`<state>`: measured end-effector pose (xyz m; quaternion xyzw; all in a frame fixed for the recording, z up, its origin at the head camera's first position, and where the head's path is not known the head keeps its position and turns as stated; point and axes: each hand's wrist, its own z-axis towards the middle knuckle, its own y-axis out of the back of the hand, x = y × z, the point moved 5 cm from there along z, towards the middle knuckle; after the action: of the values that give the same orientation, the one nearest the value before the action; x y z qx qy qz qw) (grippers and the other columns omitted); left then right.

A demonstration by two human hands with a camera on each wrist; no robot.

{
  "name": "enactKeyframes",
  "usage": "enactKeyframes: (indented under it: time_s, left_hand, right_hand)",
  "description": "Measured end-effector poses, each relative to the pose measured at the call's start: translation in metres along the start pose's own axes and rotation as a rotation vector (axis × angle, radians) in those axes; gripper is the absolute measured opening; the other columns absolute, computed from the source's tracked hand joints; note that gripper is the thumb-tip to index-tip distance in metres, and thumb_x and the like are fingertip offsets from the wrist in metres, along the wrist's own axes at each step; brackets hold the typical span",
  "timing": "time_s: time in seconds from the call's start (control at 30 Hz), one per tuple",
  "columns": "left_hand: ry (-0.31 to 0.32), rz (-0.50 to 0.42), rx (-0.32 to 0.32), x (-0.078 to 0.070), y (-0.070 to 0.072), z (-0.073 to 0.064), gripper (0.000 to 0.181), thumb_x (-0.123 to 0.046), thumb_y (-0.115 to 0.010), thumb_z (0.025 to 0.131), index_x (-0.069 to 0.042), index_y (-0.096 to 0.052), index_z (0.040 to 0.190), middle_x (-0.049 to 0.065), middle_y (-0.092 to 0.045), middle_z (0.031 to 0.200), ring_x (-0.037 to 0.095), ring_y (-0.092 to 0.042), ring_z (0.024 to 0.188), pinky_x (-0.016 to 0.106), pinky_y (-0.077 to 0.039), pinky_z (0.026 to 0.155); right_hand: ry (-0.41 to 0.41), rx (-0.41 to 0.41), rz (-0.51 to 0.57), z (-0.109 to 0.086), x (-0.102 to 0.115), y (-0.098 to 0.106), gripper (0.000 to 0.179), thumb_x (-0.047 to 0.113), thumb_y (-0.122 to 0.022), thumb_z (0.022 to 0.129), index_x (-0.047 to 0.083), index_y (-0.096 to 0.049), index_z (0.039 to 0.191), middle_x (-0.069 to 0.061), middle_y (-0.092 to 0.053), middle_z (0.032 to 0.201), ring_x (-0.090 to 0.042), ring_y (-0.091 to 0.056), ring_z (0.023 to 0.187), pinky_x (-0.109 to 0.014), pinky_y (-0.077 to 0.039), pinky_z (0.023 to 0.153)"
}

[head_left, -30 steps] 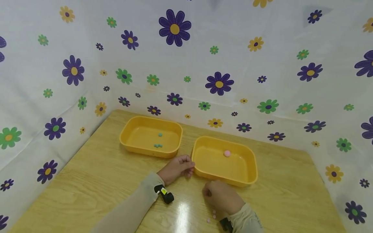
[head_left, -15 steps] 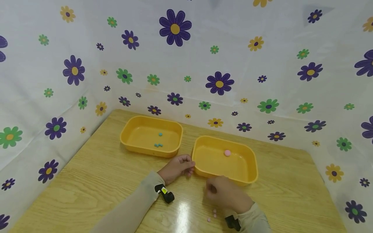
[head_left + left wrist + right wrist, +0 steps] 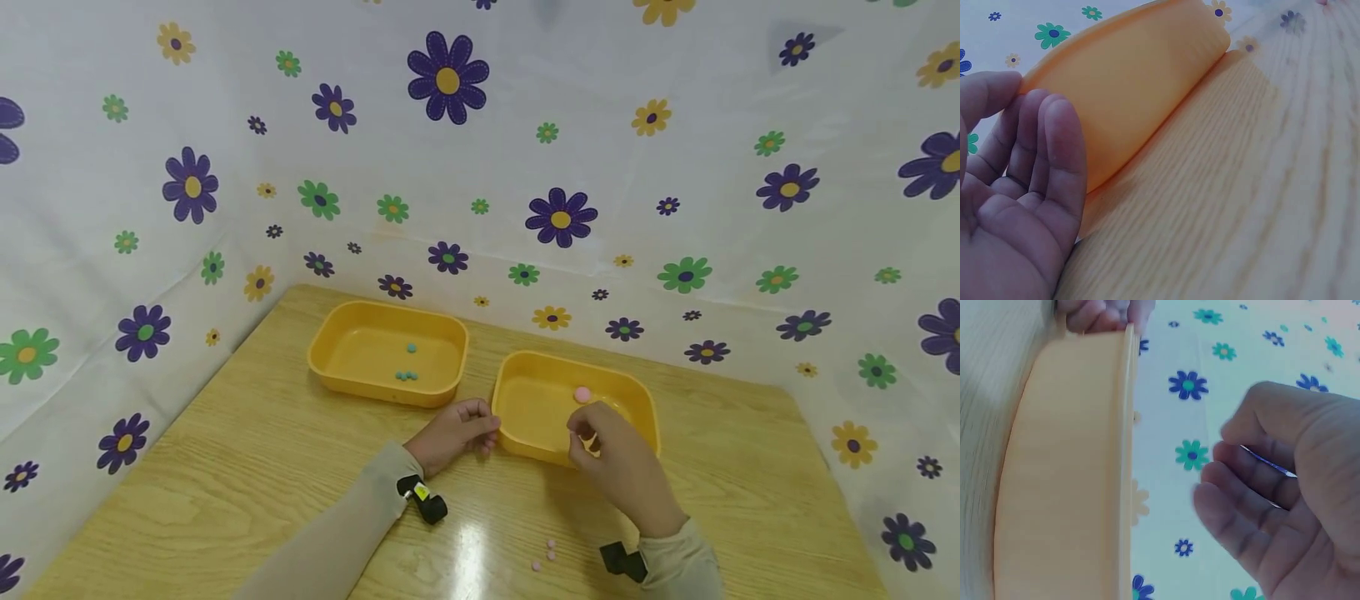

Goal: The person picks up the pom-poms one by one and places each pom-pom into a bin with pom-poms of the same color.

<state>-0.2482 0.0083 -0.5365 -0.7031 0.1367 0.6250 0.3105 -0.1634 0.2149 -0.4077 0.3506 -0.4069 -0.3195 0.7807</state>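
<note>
My left hand (image 3: 455,435) pinches the left rim of the right yellow tray (image 3: 536,451) between thumb and fingers; the left wrist view shows the fingers (image 3: 1063,137) against the tray's outer wall. Over the front of that tray is my right hand (image 3: 622,462), fingers bent and thumb tip close to the index fingertip. I cannot tell whether a small piece sits between those tips. Inside the tray, near its back wall, lies a round pink piece (image 3: 582,394). Several small pink pieces (image 3: 551,550) lie on the table in front, left of the right wrist.
A second yellow tray (image 3: 390,390) stands to the left, a little farther back, with several small teal pieces (image 3: 407,376) in it. Both stand on a wood-grain table (image 3: 247,433). A white flower-print cloth (image 3: 480,167) rises behind and at both sides.
My right hand has risen from the table in front of the tray and moved forward and right, over the tray. The left hand keeps its grip on the rim.
</note>
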Motion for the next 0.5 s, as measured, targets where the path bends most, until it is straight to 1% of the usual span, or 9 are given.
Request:
enactKeyframes:
  time_s: [0.1,0.17,0.27,0.37,0.5]
  left_hand:
    - [0.0,0.0,-0.004,0.001,0.002,0.001,0.014,-0.013,-0.06,0.106,-0.008,-0.058,0.094,0.004,-0.064,0.088,0.014,-0.061,0.078,0.026,-0.056,0.069]
    - [0.002,0.002,-0.008,0.001,0.002,0.0,0.013,-0.013,-0.06,0.106,-0.008,-0.059,0.094,0.004,-0.064,0.089,0.014,-0.061,0.078,0.026,-0.056,0.069]
    - [0.004,0.002,-0.006,0.0,0.001,0.0,0.013,-0.014,-0.06,0.106,-0.008,-0.059,0.094,0.004,-0.064,0.089,0.014,-0.061,0.078,0.026,-0.056,0.069]
    - [0.005,0.004,-0.005,-0.002,0.0,-0.001,0.013,-0.014,-0.06,0.106,-0.007,-0.06,0.094,0.004,-0.064,0.089,0.014,-0.061,0.077,0.026,-0.056,0.069]
    - [0.005,0.008,-0.006,-0.002,0.0,-0.001,0.014,-0.014,-0.06,0.106,-0.007,-0.06,0.094,0.004,-0.064,0.089,0.014,-0.061,0.077,0.026,-0.056,0.069]
  right_hand:
    - [-0.042,-0.027,-0.024,0.0,-0.01,0.001,0.02,-0.005,-0.075,0.087,0.003,-0.068,0.103,0.0,-0.06,0.087,-0.015,-0.057,0.077,-0.029,-0.056,0.066]
    - [-0.065,-0.034,-0.05,0.0,-0.015,0.001,0.02,-0.003,-0.075,0.087,0.002,-0.07,0.106,-0.001,-0.062,0.087,-0.015,-0.058,0.078,-0.03,-0.056,0.067]
    - [-0.083,-0.032,-0.068,0.0,-0.022,-0.001,0.017,-0.001,-0.075,0.087,0.003,-0.074,0.103,-0.001,-0.065,0.088,-0.014,-0.059,0.079,-0.031,-0.056,0.068]
    - [-0.086,-0.031,-0.085,-0.001,-0.026,-0.003,0.011,0.0,-0.076,0.088,0.004,-0.075,0.098,-0.002,-0.067,0.09,-0.016,-0.061,0.08,-0.033,-0.057,0.068]
    - [-0.102,-0.026,-0.111,-0.002,-0.031,-0.006,0.011,0.002,-0.077,0.088,0.005,-0.075,0.098,-0.003,-0.068,0.091,-0.019,-0.063,0.081,-0.036,-0.058,0.07]
